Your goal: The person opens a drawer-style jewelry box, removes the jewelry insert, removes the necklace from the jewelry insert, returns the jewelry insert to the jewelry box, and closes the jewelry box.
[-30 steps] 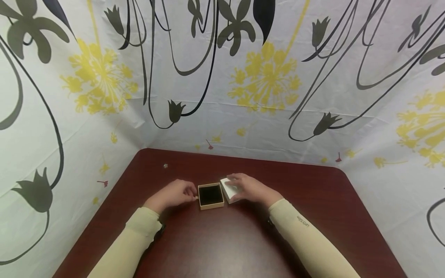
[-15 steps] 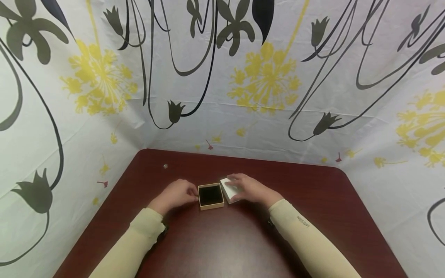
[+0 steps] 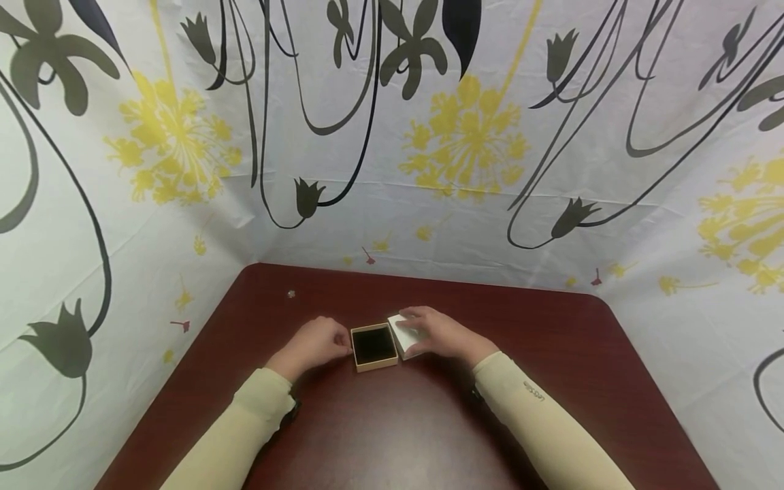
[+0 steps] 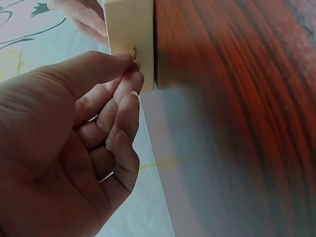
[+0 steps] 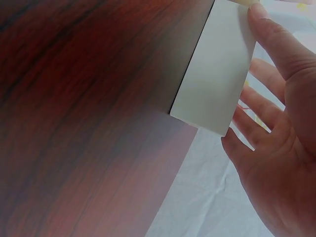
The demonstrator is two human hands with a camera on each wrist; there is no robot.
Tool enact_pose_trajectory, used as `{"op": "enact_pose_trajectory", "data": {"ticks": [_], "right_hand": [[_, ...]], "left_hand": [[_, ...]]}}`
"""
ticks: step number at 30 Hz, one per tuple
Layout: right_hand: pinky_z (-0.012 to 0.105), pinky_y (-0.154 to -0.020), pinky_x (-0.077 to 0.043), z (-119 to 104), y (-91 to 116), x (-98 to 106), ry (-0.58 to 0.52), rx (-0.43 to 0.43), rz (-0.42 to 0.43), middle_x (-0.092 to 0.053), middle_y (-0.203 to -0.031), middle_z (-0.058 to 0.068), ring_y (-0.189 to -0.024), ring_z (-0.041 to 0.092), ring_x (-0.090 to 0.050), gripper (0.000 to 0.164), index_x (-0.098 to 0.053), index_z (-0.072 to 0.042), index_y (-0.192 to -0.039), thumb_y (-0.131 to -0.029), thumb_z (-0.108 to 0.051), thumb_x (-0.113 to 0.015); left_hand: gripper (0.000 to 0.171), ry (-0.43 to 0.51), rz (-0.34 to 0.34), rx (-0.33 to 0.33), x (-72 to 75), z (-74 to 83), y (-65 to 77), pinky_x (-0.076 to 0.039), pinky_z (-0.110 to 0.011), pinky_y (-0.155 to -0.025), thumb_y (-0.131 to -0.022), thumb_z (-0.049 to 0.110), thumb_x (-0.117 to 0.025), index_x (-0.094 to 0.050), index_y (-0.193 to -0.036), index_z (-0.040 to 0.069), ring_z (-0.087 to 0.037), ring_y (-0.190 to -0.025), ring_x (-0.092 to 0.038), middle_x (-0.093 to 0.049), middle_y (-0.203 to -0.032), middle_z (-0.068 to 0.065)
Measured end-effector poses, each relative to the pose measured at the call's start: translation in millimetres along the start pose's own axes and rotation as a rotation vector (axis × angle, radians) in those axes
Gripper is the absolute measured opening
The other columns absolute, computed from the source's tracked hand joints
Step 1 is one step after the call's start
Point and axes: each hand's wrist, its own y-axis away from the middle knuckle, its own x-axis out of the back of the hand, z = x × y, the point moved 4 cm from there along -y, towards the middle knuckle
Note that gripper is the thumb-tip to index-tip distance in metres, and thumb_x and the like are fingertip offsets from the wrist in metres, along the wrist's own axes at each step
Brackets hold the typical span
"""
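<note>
My left hand (image 3: 314,346) is at the left side of an open square box (image 3: 376,368) with gold-coloured walls and a black lining. In the left wrist view, its thumb and index finger pinch a small, thin orange-gold piece (image 4: 134,53) against or just in front of the box's pale side wall. Whether that piece is attached to the box is unclear. A white box lid (image 3: 401,333) lies right of the box, its near corner almost touching it. My right hand (image 3: 447,333) grips this lid, thumb on the near edge and fingers reaching over the far part.
On the dark red wooden table (image 3: 527,327), a tiny clear or whitish object (image 3: 290,294) lies near the back left. A white cloth (image 3: 343,150) with flower prints hangs behind the table and along both sides.
My left hand has moved slightly right, closing up to the box. The box has shifted a little to the right, closer to the lid. My right hand and the lid stay in place.
</note>
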Motion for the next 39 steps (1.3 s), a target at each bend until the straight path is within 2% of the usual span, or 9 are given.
{"op": "enact_pose_trajectory", "data": {"ticks": [16, 27, 39], "right_hand": [[0.056, -0.122, -0.041, 0.1, 1.0, -0.2, -0.024, 0.001, -0.004, -0.052, -0.166, 0.015, -0.154, 0.039, -0.045, 0.075, -0.067, -0.009, -0.153, -0.089, -0.039, -0.094], [0.055, -0.122, -0.041, 0.3, 0.9, -0.2, -0.021, 0.001, -0.010, -0.052, -0.166, 0.015, -0.155, 0.038, -0.045, 0.076, -0.066, -0.010, -0.153, -0.089, -0.041, -0.094], [0.054, -0.123, -0.041, 1.7, 0.3, -0.5, -0.026, -0.002, -0.010, -0.052, -0.166, 0.015, -0.155, 0.038, -0.045, 0.076, -0.066, -0.010, -0.153, -0.089, -0.040, -0.094]], "left_hand": [[0.021, -0.012, -0.026, 0.021, -7.2, 5.7, -2.9, -0.054, -0.036, -0.073, -0.097, 0.019, -0.082, -0.073, -0.080, 0.025, -0.009, -0.069, -0.058, -0.065, -0.075, 0.013], [0.017, -0.028, -0.035, 0.029, -10.3, 7.8, -4.8, -0.054, -0.036, -0.076, -0.098, 0.019, -0.083, -0.074, -0.084, 0.025, -0.010, -0.072, -0.058, -0.065, -0.079, 0.012], [0.019, -0.009, -0.037, -0.005, -8.7, 11.3, -3.3, -0.055, -0.036, -0.077, -0.100, 0.014, -0.081, -0.073, -0.085, 0.024, -0.009, -0.073, -0.058, -0.064, -0.079, 0.012]]}}
